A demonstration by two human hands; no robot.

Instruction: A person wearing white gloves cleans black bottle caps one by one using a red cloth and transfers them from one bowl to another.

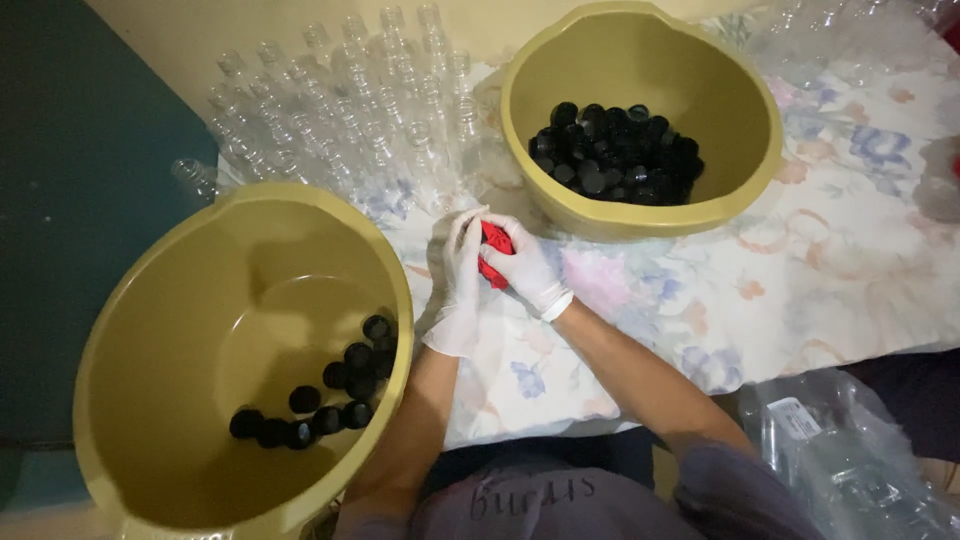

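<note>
Red, soft-looking material, the cloth (493, 253), is bunched between two hands in thin white gloves at the middle of the table. Left hand (457, 280): fingers curled in around the left side of the cloth, the glove wrinkled and loose at the wrist. Right hand (527, 268): closed over the cloth from the right, fingertips pressing its folds; whether anything small lies inside the bundle cannot be told. Both bare forearms reach up from the bottom edge. The hands rest over a tablecloth (800, 250) of pale fabric printed with faded blue and pink flowers, lying smooth to the right and hanging over the near edge. Near left: a round, deep, olive-yellow plastic basin (150, 330), smooth-walled with a rolled rim, holding a small scatter of black round caps (325, 395) on its floor. Far right: a second basin (740, 130) of the same shape and colour, its bottom covered by a thick heap of like caps (615, 155). Far left, between the basins: clear plastic bottles (330, 110), slim and capless, standing upright in close rows. Lower right corner: a crinkled clear plastic bag (850, 460), glossy, with more clear bottles dimly seen inside.
</note>
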